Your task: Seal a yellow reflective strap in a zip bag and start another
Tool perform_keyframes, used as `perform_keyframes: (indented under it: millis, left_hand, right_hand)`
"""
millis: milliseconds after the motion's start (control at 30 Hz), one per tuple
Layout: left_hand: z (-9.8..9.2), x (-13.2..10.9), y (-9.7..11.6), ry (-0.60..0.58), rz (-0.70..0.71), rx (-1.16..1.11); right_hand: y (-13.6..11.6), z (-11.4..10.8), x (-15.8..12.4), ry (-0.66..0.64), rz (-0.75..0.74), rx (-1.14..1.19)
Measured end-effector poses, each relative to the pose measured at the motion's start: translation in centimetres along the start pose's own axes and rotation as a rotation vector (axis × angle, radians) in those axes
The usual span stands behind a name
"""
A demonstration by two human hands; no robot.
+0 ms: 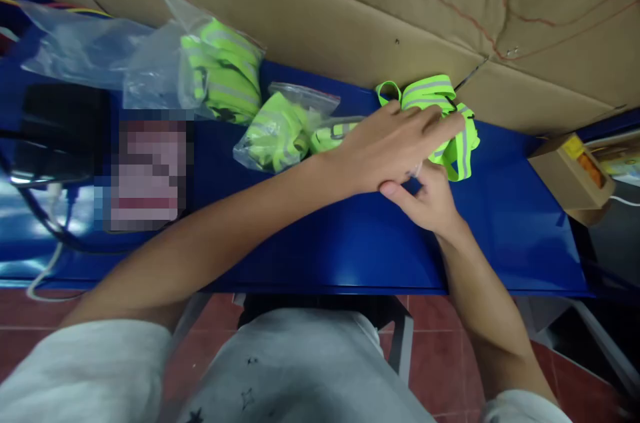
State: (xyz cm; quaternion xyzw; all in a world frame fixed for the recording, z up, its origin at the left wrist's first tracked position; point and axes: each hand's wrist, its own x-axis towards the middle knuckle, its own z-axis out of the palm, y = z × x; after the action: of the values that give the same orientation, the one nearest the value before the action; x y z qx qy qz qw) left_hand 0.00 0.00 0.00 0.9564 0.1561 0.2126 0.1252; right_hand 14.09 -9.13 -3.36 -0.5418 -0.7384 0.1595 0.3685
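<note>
My left hand (pixel 395 143) reaches across the blue table (pixel 350 243), fingers stretched flat over a neon-yellow reflective strap (pixel 430 91) with grey stripes. My right hand (pixel 429 200) lies just below it, partly hidden under the left, its fingers curled against the lower end of the strap. What those fingers pinch is hidden. A clear zip bag (pixel 280 130) with more folded yellow straps lies just left of my left hand.
A larger clear bag of yellow straps (pixel 220 73) and an empty plastic bag (pixel 80 43) lie at the back left. A black device (pixel 60 130) with cables sits at far left. A small cardboard box (pixel 573 170) stands at right. Cardboard sheets (pixel 350 3) back the table.
</note>
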Motion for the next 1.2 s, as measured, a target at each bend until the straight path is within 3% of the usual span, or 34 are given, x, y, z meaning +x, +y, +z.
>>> perform_keyframes:
  millis: [167, 267, 333, 433, 500, 600, 700, 800, 933, 1033, 1200]
  left_hand:
    - [-1.5, -0.4, 1.5, 0.032, 0.088, -0.408]
    - [-2.0, -1.1, 1.6, 0.074, 0.153, -0.696]
    - [-1.3, -2.1, 1.3, 0.06, -0.018, -0.859]
    - [0.6, -4.4, 0.8, -0.138, -0.53, -1.156]
    - [1.6, -6.0, 0.7, -0.223, -0.78, -1.343]
    - [1.9, -8.1, 0.7, -0.118, -0.924, -1.546]
    - [1.1, -9.4, 0.5, 0.016, -0.915, -1.715]
    - [0.3, -10.3, -0.4, -0.003, -0.822, -1.726]
    - [-0.1, -11.1, -1.9, -0.016, -0.764, -1.457]
    - [0.1, -11.4, -2.3, -0.032, -0.753, -1.258]
    - [1.1, -11.7, -1.7, 0.064, -0.808, -1.314]
  right_hand:
    - [-0.8, -0.9, -0.5, 0.182, -0.102, 0.044]
    - [-1.7, -1.4, -1.0, 0.22, -0.011, 0.088]
    - [-2.1, -1.1, -1.1, 0.17, 0.111, 0.164]
    - [-2.0, -0.1, -0.9, -0.006, 0.244, 0.292]
    - [-1.7, 0.5, -0.7, -0.127, 0.293, 0.338]
    - [-1.1, 0.6, -0.3, -0.22, 0.248, 0.37]
    - [-0.8, -0.2, 0.1, -0.271, 0.067, 0.387]
    - [-0.4, -1.0, 0.3, -0.33, 0.016, 0.391]
    - [0.5, -1.1, -0.3, -0.311, 0.073, 0.397]
    - [1.1, -0.6, -1.1, -0.275, 0.184, 0.389]
    - [1.3, 0.1, -1.8, -0.298, 0.429, 0.41]
